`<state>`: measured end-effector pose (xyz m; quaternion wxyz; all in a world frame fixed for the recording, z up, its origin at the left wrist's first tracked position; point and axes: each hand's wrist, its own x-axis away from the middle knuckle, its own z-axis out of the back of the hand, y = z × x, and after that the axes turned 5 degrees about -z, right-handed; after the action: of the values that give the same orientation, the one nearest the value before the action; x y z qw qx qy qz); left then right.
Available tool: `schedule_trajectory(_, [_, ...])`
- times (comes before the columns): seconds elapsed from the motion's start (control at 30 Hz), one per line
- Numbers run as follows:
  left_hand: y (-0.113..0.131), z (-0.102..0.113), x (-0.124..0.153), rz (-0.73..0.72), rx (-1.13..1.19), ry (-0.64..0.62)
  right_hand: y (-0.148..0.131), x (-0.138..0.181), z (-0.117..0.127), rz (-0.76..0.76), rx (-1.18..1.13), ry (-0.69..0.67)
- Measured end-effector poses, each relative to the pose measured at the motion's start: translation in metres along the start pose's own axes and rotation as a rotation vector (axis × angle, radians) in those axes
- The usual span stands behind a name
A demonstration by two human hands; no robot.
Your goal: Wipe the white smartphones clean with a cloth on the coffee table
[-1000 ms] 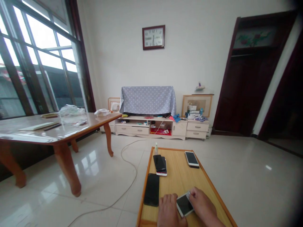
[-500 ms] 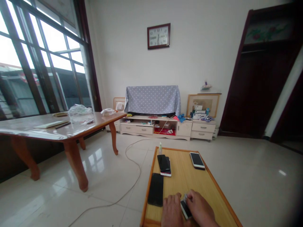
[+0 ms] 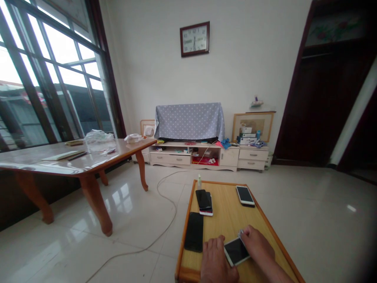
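A white smartphone [image 3: 236, 251] lies screen up near the front of a low wooden table [image 3: 226, 220]. My left hand [image 3: 216, 261] rests flat beside its left edge, fingers stretched forward and touching it. My right hand [image 3: 255, 241] pinches the phone's far right corner, where a small white bit shows at my fingertips. A black phone [image 3: 194, 237] lies just left of my left hand. Farther back sit a stack of two phones [image 3: 204, 201] and another white phone [image 3: 245, 195].
A small bottle [image 3: 199, 181] stands at the low table's far left corner. A large brown table [image 3: 73, 161] with papers and bags fills the left. A cable [image 3: 165, 220] snakes over the tiled floor. A TV cabinet [image 3: 206, 155] lines the back wall.
The white phone, tipped up on edge between my hands half a second ago, now lies flat with its screen up. The view has shifted slightly.
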<state>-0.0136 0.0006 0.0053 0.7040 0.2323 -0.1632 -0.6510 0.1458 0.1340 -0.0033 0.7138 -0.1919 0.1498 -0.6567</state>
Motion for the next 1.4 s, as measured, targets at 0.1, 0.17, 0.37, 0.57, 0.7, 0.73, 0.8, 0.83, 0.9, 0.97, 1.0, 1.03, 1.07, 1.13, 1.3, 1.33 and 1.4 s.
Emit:
schedule_trajectory(0.1, [-0.001,-0.002,-0.001,-0.012,-0.016,0.009,-0.009,0.016,-0.006,0.014,0.051,0.034])
schedule_trajectory(0.17, [-0.001,-0.002,-0.001,-0.012,-0.023,0.007,-0.023,0.036,-0.017,0.1,0.054,0.011])
schedule_trajectory(0.37, [-0.001,-0.002,0.0,-0.041,-0.046,0.015,-0.036,0.053,-0.023,0.166,0.016,-0.049])
schedule_trajectory(0.57, [0.001,-0.001,0.002,-0.02,-0.068,-0.007,-0.007,0.025,0.004,-0.007,0.079,0.032])
schedule_trajectory(0.7, [0.004,0.002,0.002,-0.028,-0.08,-0.03,-0.017,0.054,-0.016,0.136,0.057,-0.017])
schedule_trajectory(0.73, [0.004,0.003,0.002,-0.028,-0.077,-0.02,-0.02,0.062,-0.021,0.175,0.045,-0.03])
schedule_trajectory(0.8, [0.005,0.002,0.003,-0.023,-0.063,0.021,-0.021,0.071,-0.026,0.216,0.025,-0.05])
schedule_trajectory(0.83, [0.005,0.002,0.003,-0.022,-0.055,0.038,-0.018,0.07,-0.024,0.211,0.02,-0.05])
schedule_trajectory(0.9, [0.005,0.002,0.003,-0.026,-0.047,0.043,-0.007,0.061,-0.015,0.16,0.019,-0.037])
schedule_trajectory(0.97, [0.005,0.001,0.003,-0.032,-0.049,0.026,0.006,0.047,-0.003,0.08,0.025,-0.01])
schedule_trajectory(1.0, [0.005,0.001,0.003,-0.035,-0.052,0.018,0.012,0.042,0.002,0.049,0.029,0.003])
schedule_trajectory(1.03, [0.004,0.001,0.002,-0.036,-0.055,0.017,0.016,0.039,0.005,0.028,0.031,0.014])
schedule_trajectory(1.07, [0.004,0.001,0.002,-0.038,-0.056,0.022,0.017,0.04,0.005,0.023,0.03,0.019])
schedule_trajectory(1.13, [0.004,0.0,0.001,-0.044,-0.055,0.037,0.015,0.048,-0.001,0.059,0.008,0.011])
schedule_trajectory(1.3, [0.005,-0.003,-0.002,-0.05,-0.062,0.051,0.004,0.071,-0.017,0.158,-0.064,-0.034])
schedule_trajectory(1.33, [0.006,-0.003,-0.002,-0.052,-0.065,0.052,0.007,0.068,-0.015,0.137,-0.066,-0.021])
schedule_trajectory(1.4, [0.007,-0.005,-0.004,-0.06,-0.067,0.053,0.016,0.057,-0.005,0.066,-0.056,0.027])
